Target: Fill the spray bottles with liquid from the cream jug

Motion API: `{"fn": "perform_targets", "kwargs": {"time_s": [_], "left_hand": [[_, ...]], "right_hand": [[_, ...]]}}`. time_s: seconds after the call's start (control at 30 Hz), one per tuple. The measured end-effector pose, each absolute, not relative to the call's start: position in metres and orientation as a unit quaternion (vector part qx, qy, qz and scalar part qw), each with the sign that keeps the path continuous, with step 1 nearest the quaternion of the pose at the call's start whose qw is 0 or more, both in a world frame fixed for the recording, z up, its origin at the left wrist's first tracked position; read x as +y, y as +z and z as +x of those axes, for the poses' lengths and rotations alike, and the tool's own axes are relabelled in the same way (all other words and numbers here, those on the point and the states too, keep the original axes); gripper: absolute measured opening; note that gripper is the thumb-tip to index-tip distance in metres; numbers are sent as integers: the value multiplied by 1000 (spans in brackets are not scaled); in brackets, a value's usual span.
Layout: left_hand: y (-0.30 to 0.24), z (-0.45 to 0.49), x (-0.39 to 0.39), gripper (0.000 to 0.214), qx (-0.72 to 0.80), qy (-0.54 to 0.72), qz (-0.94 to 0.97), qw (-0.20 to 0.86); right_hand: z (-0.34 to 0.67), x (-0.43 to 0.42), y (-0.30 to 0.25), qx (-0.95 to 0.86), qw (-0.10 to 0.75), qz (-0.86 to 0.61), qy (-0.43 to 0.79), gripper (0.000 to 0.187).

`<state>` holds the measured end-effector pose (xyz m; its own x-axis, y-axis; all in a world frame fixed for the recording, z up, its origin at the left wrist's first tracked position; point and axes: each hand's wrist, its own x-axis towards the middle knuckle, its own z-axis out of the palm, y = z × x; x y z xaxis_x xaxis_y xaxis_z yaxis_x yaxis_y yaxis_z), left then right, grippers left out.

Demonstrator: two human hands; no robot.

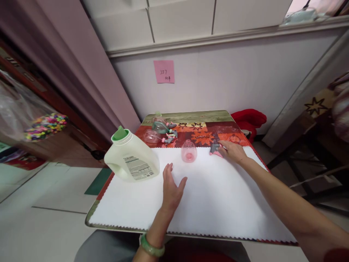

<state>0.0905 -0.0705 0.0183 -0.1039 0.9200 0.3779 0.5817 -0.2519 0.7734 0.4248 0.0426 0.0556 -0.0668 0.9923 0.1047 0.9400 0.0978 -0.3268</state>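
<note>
My left hand (172,187) hovers above the white mat with thumb and fingers apart, holding nothing. Upright in front of it stands a pink see-through bottle (189,151) with no top on its neck. To the right, my right hand (231,150) has its fingers closed on a grey and pink spray nozzle (216,148) at the mat's far edge. Left of my left hand is a big pale jug (136,160) with a green spout (120,133) and a printed label.
Several clear spray bottles (152,136) with grey and pink nozzles lie at the table's far left. A white scalloped mat (207,203) covers the near part of the table. Behind, a pink note (164,71) sticks to the wall; a red cloth item (249,122) is beyond the right corner.
</note>
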Motion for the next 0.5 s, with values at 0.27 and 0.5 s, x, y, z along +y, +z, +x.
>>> {"fn": "perform_targets", "kwargs": {"time_s": [0.27,0.5], "left_hand": [[24,69,-94,49,611,437,625,211],[26,63,-98,40,607,424,636,217]], "right_hand": [[421,41,73,-717,169,-657,162,30],[410,32,48,-556,233,-764,229,27]]}}
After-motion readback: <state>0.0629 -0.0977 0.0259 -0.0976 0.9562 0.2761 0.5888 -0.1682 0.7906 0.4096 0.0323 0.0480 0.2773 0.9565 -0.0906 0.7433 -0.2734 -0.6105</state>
